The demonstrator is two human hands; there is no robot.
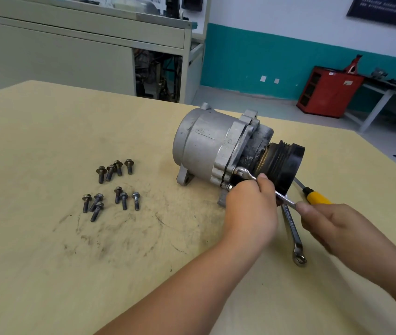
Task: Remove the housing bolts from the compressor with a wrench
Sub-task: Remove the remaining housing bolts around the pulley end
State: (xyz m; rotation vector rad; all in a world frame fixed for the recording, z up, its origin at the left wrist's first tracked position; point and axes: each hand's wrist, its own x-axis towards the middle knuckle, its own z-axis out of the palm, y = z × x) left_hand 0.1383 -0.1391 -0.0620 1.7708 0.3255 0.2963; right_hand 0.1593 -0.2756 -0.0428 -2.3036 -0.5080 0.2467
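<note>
A grey metal compressor point(206, 143) with a black pulley point(286, 163) lies on its side on the yellow table point(47, 238). A silver wrench point(245, 174) has its head on a bolt at the housing flange. My left hand point(250, 206) curls over the wrench near its head, close against the flange. My right hand point(329, 223) pinches the wrench's far end. Several removed bolts point(112, 187) lie in two loose groups to the left of the compressor.
A second wrench point(293, 235) lies flat on the table between my hands. A yellow-handled screwdriver point(315, 195) lies right of the pulley. Beyond the table are a grey workbench point(95, 44) and a red cabinet point(329, 90) on the floor.
</note>
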